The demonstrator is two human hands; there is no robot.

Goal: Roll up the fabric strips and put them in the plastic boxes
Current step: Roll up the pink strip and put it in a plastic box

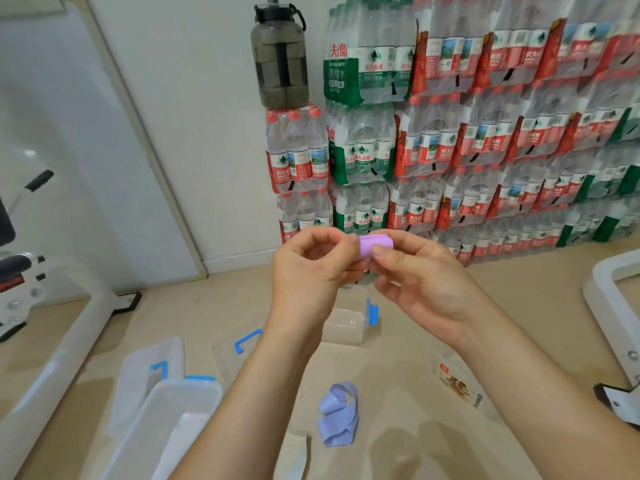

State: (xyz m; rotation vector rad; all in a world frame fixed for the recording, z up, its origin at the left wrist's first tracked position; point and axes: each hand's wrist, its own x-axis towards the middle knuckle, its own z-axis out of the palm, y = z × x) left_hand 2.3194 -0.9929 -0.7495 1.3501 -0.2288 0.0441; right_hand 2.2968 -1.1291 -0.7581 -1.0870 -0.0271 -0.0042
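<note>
Pink-lilac fabric roll (375, 247) in my grip, periwinkle-blue strip (338, 414) on beige floor (391, 375), clear plastic boxes (344, 325) with blue clasps, red-and-green labelled water bottle packs (450, 133).

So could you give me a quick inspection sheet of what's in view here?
Surface: beige floor, no table.
Job's things: purple roll held up in both hands; loose blue strip on floor; open clear boxes, lids beside them.
Clutter: labelled packet.
Hands: left hand and right hand pinch the roll.
Cables: nothing seen.
Surroundings: stacked water packs, dark jug, exercise machine.
</note>
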